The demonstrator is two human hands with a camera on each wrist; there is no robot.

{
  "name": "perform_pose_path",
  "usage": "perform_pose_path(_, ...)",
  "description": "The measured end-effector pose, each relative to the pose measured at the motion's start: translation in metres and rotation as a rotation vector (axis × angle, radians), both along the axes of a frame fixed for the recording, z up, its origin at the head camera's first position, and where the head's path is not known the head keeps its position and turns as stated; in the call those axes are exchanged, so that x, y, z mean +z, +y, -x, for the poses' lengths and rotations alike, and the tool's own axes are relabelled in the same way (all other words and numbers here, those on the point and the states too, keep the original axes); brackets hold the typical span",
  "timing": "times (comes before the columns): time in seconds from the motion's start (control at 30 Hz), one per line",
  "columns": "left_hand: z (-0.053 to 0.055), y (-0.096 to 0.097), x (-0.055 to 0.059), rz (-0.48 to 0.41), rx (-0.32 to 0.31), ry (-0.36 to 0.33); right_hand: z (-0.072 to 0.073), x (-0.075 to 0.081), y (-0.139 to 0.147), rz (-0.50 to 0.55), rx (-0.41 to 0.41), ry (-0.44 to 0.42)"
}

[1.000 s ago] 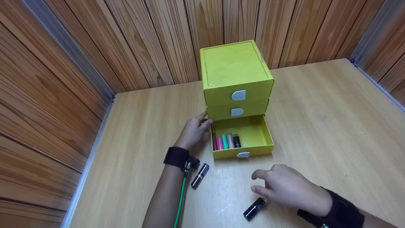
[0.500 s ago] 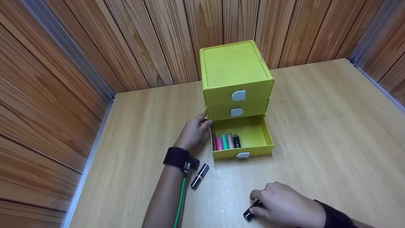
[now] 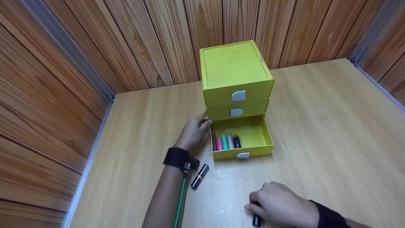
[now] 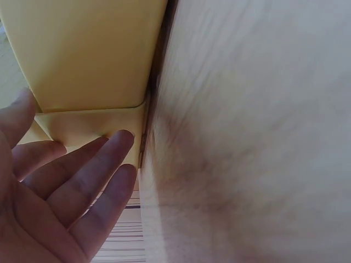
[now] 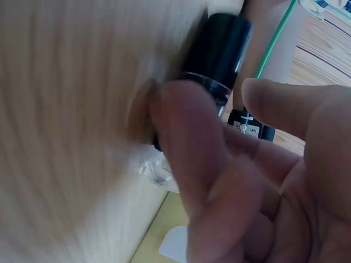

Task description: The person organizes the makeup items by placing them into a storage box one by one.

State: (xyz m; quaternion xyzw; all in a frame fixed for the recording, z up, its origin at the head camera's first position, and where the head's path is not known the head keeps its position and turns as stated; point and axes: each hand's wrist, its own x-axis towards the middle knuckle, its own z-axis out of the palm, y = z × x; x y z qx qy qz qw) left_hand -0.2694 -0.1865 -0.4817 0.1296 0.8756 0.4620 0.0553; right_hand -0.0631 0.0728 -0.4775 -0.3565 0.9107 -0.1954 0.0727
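My right hand point(image 3: 281, 204) grips a black lipstick tube point(image 3: 257, 220) low over the table, with a curled index finger point(image 5: 189, 131) across its middle in the right wrist view. One end of the tube is clear; the hand hides most of it from the head view. My left hand point(image 3: 193, 131) touches the left side of a yellow drawer cabinet point(image 3: 235, 65), its fingers extended along the wall in the left wrist view. The cabinet's bottom drawer point(image 3: 224, 155) is pulled out. In its left part several lipstick tubes point(image 3: 225, 142) stand in a row: brown, pink, green, grey and black.
Another black lipstick tube point(image 3: 200, 176) lies on the wooden table point(image 3: 142, 126) beside my left wrist. A green cable point(image 3: 180, 199) runs along the left forearm. Wood-panelled walls point(image 3: 126, 41) enclose the table at the back and sides.
My right hand has come down onto the black lipstick tube and gripped it. The tube has turned to point more toward the near edge. My left hand has stayed at the cabinet.
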Motion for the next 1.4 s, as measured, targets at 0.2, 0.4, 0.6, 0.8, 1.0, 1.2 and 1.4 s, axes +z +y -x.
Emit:
perform_pose_path(0.2,0.000,0.000,0.000,-0.004,0.000,0.004,0.002,-0.002,0.000,0.059,0.043,0.082)
perform_pose_path(0.4,0.000,0.000,0.001,0.006,0.007,0.008,0.005,-0.002,-0.002,0.081,0.048,0.204)
perform_pose_path(0.6,-0.001,-0.001,0.002,0.024,0.015,0.007,0.008,0.003,-0.003,0.071,-0.048,0.245)
perform_pose_path(0.8,0.000,-0.002,0.001,0.019,-0.005,0.029,0.016,0.006,-0.002,0.157,-0.093,0.372)
perform_pose_path(1.0,0.001,-0.002,0.000,0.040,-0.006,0.040,0.030,0.019,0.003,0.267,-0.117,0.433)
perform_pose_path(1.2,0.001,-0.002,0.000,0.059,0.007,0.031,0.046,0.038,0.009,0.337,-0.186,0.392)
perform_pose_path(1.4,0.002,-0.001,-0.002,0.062,0.002,0.052,0.065,0.053,0.013,0.390,-0.280,0.338)
